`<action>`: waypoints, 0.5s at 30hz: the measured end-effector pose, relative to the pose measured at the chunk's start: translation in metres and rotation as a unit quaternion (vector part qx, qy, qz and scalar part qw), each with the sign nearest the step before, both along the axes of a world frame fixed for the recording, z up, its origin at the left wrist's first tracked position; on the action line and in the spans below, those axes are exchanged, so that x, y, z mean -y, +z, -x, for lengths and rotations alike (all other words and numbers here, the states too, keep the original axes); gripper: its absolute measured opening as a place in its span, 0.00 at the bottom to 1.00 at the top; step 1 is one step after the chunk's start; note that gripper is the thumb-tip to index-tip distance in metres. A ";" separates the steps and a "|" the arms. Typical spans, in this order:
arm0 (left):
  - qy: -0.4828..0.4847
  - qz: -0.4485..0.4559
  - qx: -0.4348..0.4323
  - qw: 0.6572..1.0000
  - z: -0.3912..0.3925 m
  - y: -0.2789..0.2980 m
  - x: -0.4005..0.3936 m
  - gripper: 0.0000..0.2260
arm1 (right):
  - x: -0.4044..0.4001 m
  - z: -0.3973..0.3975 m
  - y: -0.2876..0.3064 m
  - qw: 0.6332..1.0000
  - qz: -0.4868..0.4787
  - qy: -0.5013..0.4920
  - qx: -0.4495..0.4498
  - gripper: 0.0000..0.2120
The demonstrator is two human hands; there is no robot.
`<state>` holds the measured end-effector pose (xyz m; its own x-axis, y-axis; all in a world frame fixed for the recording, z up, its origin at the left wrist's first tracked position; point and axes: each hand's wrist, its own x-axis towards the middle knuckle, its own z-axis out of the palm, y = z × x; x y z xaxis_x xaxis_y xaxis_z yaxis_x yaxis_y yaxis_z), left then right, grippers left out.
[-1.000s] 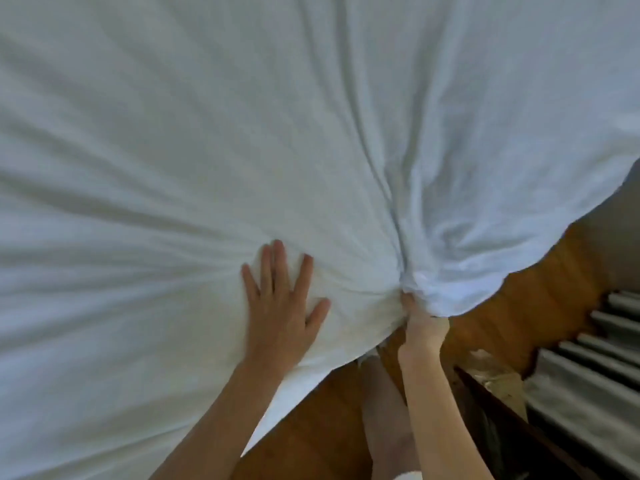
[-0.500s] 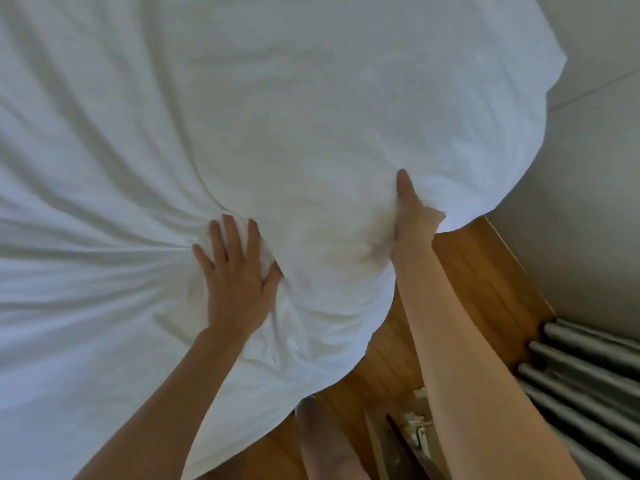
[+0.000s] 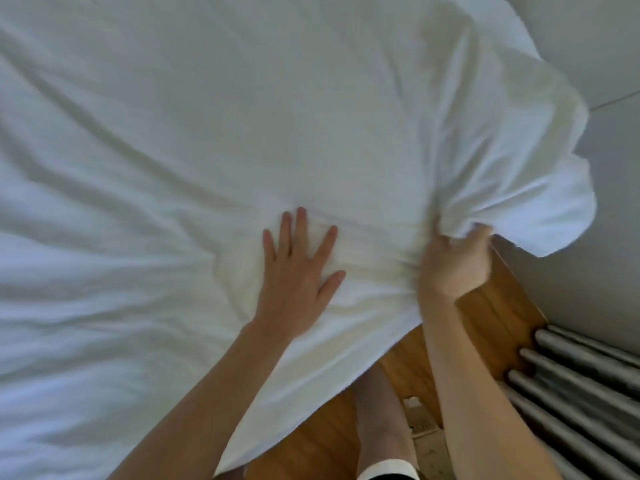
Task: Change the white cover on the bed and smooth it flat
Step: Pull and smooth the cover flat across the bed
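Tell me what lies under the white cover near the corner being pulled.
Below the white cover's overhanging edge, wooden floor and a leg show. The mattress is hidden. The left hand presses flat; the right hand grips the bunched corner.

The right hand (image 3: 457,263), which a second ago pinched the white cover (image 3: 242,116) at a low gathered point, now grips a bunched fold nearer the corner. The left hand (image 3: 298,271), fingers spread, presses flatter fabric; the deep central crease is gone.
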<state>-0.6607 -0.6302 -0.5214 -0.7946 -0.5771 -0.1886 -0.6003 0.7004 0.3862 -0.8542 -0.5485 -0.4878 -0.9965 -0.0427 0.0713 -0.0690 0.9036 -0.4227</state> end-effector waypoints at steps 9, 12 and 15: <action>0.015 0.036 0.068 0.997 0.114 -0.014 0.008 0.29 | 0.013 0.138 0.030 0.993 0.041 0.089 -0.064 0.33; 0.027 0.043 0.063 0.997 0.164 -0.017 0.020 0.30 | 0.066 0.218 0.019 0.974 -0.064 0.207 0.068 0.49; 0.029 0.044 0.065 0.997 0.201 -0.021 0.028 0.32 | 0.104 0.243 -0.002 0.938 -0.169 0.259 0.158 0.47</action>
